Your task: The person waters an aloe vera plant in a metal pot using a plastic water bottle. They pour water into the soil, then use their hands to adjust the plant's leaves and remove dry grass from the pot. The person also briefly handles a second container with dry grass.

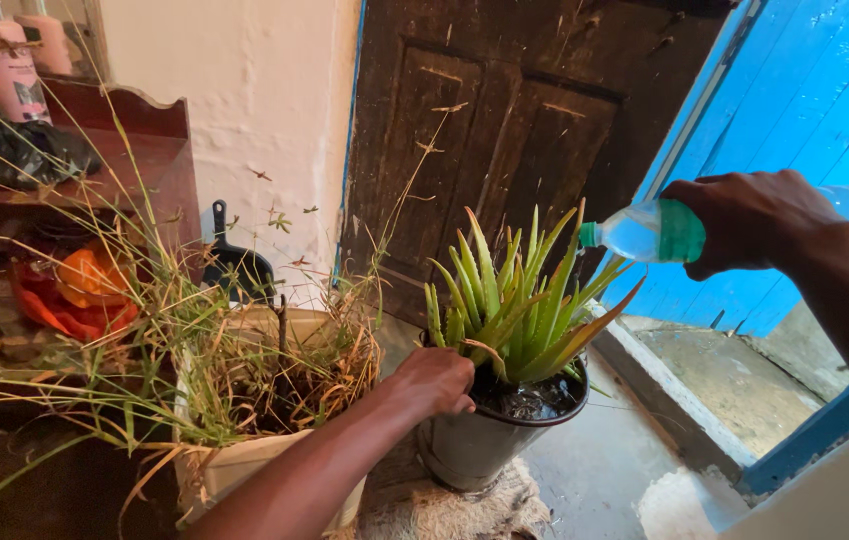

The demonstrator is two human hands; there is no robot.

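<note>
Left of the aloe plant (pixel 509 305), a pale planter (pixel 244 460) holds dry grass (pixel 244 370) below a wooden shelf (pixel 134 160). The left hand (pixel 434 382) rests with curled fingers on the rim of the aloe's dark pot (pixel 479 445), seemingly to brace it. Above and right of the aloe, the right hand (pixel 744 220) grips a plastic bottle (pixel 644 232), tipped with its mouth over the leaves, likely for watering.
</note>
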